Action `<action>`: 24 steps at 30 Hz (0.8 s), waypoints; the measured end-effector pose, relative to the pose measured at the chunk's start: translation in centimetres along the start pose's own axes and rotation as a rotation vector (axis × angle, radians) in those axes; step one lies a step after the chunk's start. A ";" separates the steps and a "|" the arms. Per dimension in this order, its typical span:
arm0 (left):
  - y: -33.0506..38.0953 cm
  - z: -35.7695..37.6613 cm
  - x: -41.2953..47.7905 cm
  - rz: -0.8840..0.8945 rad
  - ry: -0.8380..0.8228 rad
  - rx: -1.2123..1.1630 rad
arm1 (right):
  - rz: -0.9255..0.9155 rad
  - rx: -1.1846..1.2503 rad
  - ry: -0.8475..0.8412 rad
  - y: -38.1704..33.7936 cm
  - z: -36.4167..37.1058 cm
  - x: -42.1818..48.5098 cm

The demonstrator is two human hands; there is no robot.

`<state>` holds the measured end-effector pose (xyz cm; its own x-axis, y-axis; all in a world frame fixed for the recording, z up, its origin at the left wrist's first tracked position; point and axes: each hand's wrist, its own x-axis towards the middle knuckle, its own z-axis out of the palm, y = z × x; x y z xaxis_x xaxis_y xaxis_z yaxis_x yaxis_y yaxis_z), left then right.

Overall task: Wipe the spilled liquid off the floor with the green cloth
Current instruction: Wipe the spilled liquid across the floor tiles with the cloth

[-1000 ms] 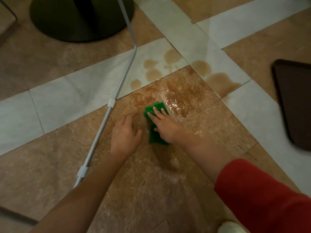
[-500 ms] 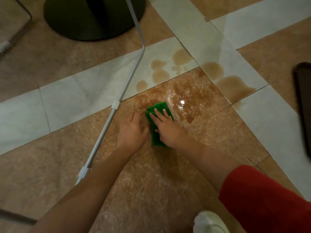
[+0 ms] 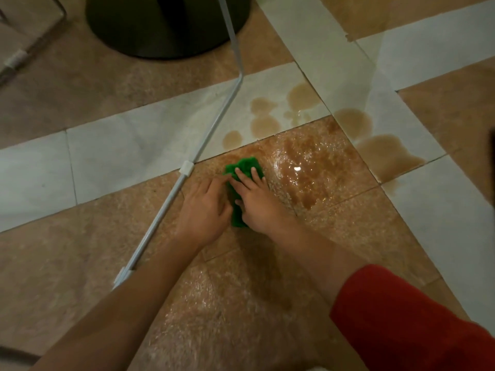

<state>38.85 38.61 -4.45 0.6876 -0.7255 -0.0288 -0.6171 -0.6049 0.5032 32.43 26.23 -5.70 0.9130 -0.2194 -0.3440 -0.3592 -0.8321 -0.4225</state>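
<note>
Wiping step, early on. Our right hand (image 3: 258, 203) presses flat, fingers straight, on the green cloth (image 3: 245, 165) at the brown puddle's (image 3: 310, 172) near-left edge. Left hand (image 3: 203, 207) lies flat beside it, fingertip at the cloth's edge, gripping nothing. Next, we reckon: push fwd & right thru the puddle, then the drips (image 3: 263, 124) beyond.

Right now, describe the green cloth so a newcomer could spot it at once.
From the round black pedestal base at the top, follow the bent white metal tube down to the tan tile. There the crumpled green cloth lies under the right hand, the left hand beside it, at the left edge of the glossy brown puddle. Nothing else here is green.
</note>
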 end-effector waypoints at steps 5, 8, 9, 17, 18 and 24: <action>-0.2 0.5 0.5 -0.019 0.035 -0.039 | -0.019 -0.020 0.096 2.0 1.4 -2.1; -0.2 0.9 0.8 -0.028 0.064 -0.062 | 0.127 0.016 0.136 2.5 0.7 -0.5; -0.2 1.1 1.0 -0.033 0.070 -0.066 | 0.145 0.027 0.141 2.4 0.5 0.3; -0.8 1.6 2.3 -0.031 0.146 -0.095 | -0.165 -0.022 0.087 1.8 1.1 -1.0; -0.9 1.6 2.3 -0.036 0.146 -0.095 | -0.174 -0.027 0.079 2.0 1.1 -1.1; -1.3 1.6 2.8 -0.079 0.119 -0.063 | 0.021 0.018 0.117 -0.2 0.1 3.7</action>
<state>40.95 36.88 -6.56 0.7756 -0.6305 0.0302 -0.5370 -0.6340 0.5565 35.85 25.65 -6.98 0.9213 -0.2952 -0.2531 -0.3806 -0.8180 -0.4313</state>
